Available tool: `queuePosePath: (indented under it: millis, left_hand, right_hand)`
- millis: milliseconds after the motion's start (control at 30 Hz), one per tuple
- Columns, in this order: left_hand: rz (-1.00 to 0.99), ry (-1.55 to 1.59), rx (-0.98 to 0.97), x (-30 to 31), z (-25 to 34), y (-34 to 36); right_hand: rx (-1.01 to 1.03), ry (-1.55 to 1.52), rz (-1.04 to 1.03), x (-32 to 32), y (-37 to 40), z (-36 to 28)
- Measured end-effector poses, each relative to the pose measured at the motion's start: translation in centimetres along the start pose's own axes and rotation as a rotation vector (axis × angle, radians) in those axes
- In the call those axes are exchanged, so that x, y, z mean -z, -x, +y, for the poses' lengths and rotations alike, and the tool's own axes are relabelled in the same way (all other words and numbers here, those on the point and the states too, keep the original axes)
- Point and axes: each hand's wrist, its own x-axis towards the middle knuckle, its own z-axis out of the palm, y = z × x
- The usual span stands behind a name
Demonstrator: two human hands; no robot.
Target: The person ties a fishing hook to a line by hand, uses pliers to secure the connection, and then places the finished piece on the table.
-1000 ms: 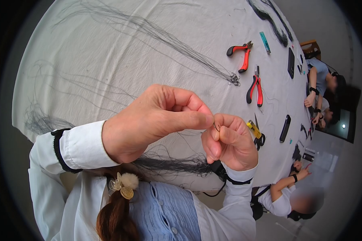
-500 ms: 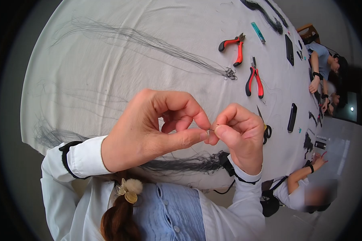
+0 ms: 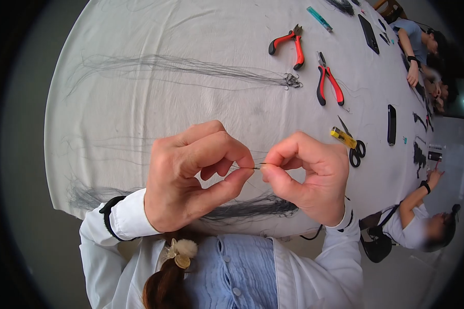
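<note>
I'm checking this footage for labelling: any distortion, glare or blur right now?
Head view throughout: strong bending at the edge of the white cloth, black corners; small bright glare spot on the dark panel, right; blur over the lower co-worker's head; left hand and right hand fairly crisp, the thin piece between them too fine to identify.

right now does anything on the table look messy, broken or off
Nothing looks spilled or broken. Slightly odd: the yellow item lies across the scissors, hiding their middle. The upper bundle of dark strands looks tangled at its right end, and the white cloth is creased.
</note>
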Motion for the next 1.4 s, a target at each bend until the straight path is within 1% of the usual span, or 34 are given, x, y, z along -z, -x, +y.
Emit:
queuePosePath:
  millis: [33,100,133,200,233,300,333,367,400,433,467,500,533,567,600,633,667,700,733,767,800,867,900,967,1000,1033,1100,1133,1167,1200,1267,1300,1367,1400]
  left_hand:
    - [-0.003,0.021,0.01,0.0,0.0,0.0]
    - [-0.006,0.039,0.026,0.0,0.0,0.1]
    - [-0.011,0.105,0.065,0.0,-0.1,0.1]
    - [-0.016,0.174,0.106,-0.1,-0.2,0.1]
    - [-0.022,0.236,0.142,-0.2,-0.4,0.1]
    - [-0.024,0.296,0.175,-0.1,-0.4,0.1]
    - [-0.046,0.347,0.235,0.0,-0.4,0.1]
    - [-0.07,0.4,0.297,0.0,-0.4,0.1]
    - [-0.066,0.401,0.299,0.0,-0.6,0.1]
    - [-0.113,0.553,0.374,0.0,-0.8,0.0]
    - [-0.159,0.707,0.447,-0.1,-1.1,0.0]
    - [-0.149,0.712,0.45,-0.1,-1.2,-0.1]
    - [-0.172,0.863,0.526,-0.3,-1.3,-0.2]
    - [-0.198,1.014,0.599,-0.3,-1.3,-0.2]
    - [-0.194,1.019,0.596,-0.3,-1.3,-0.1]
    - [-0.171,0.955,0.533,-0.3,-1.2,-0.1]
    - [-0.15,0.89,0.473,-0.3,-1.1,-0.2]
    - [-0.152,0.892,0.472,-0.2,-0.8,-0.2]
    - [-0.126,0.699,0.427,0.1,-0.5,-0.2]
    - [-0.102,0.505,0.382,0.2,-0.2,-0.2]
    - [-0.106,0.503,0.386,0.3,-0.1,-0.2]
    - [-0.074,0.412,0.314,0.2,0.0,-0.1]
    - [-0.081,0.41,0.315,0.2,0.0,-0.1]
    - [-0.077,0.369,0.246,0.1,-0.3,0.0]
    - [-0.083,0.366,0.246,0.1,-0.2,0.0]
    - [-0.068,0.346,0.25,0.0,-0.2,0.1]
    - [-0.057,0.323,0.255,0.0,-0.1,0.0]
    - [-0.039,0.271,0.209,0.0,-0.1,0.0]
    - [-0.022,0.219,0.164,-0.1,-0.1,0.0]
    - [-0.025,0.218,0.165,-0.1,-0.1,0.1]
    - [0.052,0.047,-0.009,-0.3,-0.2,0.1]
    - [0.049,0.044,-0.01,-0.3,-0.2,0.2]
    - [0.045,-0.094,-0.15,-0.1,-0.2,0.2]
    - [0.041,-0.096,-0.151,-0.1,-0.2,0.3]
  right_hand:
    - [-0.001,-0.008,0.004,0.0,0.0,0.0]
    - [0.254,0.282,0.039,0.0,-0.1,0.0]
    - [0.253,0.278,0.039,-0.1,-0.1,0.1]
    - [0.411,0.4,0.094,-0.3,-0.1,0.2]
    - [0.409,0.399,0.093,-0.2,-0.1,0.3]
    - [0.495,0.453,0.073,-0.2,-0.1,0.5]
    - [0.498,0.453,0.07,-0.2,-0.3,0.7]
    - [0.603,0.486,0.079,-0.3,-0.4,0.9]
    - [0.709,0.518,0.087,-0.3,-0.5,1.1]
    - [0.71,0.515,0.081,-0.4,-0.6,1.2]
    - [0.842,0.646,0.117,-0.5,-0.8,1.3]
    - [0.975,0.775,0.151,-0.6,-0.8,1.3]
    - [0.979,0.77,0.14,-0.6,-0.8,1.3]
    - [0.86,0.678,0.113,-0.3,-0.7,1.1]
    - [0.739,0.592,0.09,-0.1,-0.6,0.9]
    - [0.741,0.597,0.087,0.2,-0.5,0.5]
    - [0.469,0.443,0.048,0.5,-0.4,0.0]
    - [0.198,0.285,0.011,0.7,-0.3,-0.4]
    - [0.196,0.285,0.011,0.8,-0.3,-0.5]
    - [0.057,0.131,-0.008,0.9,-0.3,-0.5]
    - [-0.082,-0.026,-0.026,0.9,-0.3,-0.5]
    - [-0.122,-0.058,-0.045,1.0,-0.4,-0.6]
    - [-0.157,-0.086,-0.069,1.1,-0.4,-0.6]
    - [-0.202,-0.118,-0.07,1.2,-0.5,-0.5]
    - [-0.245,-0.148,-0.08,1.2,-0.5,-0.5]
    - [-0.245,-0.151,-0.076,1.3,-0.6,-0.5]
    - [-0.361,-0.205,-0.164,1.6,-0.8,-0.6]
    - [-0.36,-0.208,-0.161,1.6,-0.9,-0.5]
    - [-0.388,-0.288,-0.185,1.6,-0.9,-0.3]
    - [-0.416,-0.368,-0.208,1.6,-0.9,-0.2]
    - [-0.45,-0.419,-0.231,1.6,-1.1,-0.1]
    - [-0.484,-0.467,-0.256,1.6,-1.1,0.0]
    - [-0.492,-0.494,-0.286,1.6,-1.3,0.3]
    - [-0.501,-0.517,-0.318,1.6,-1.3,0.4]
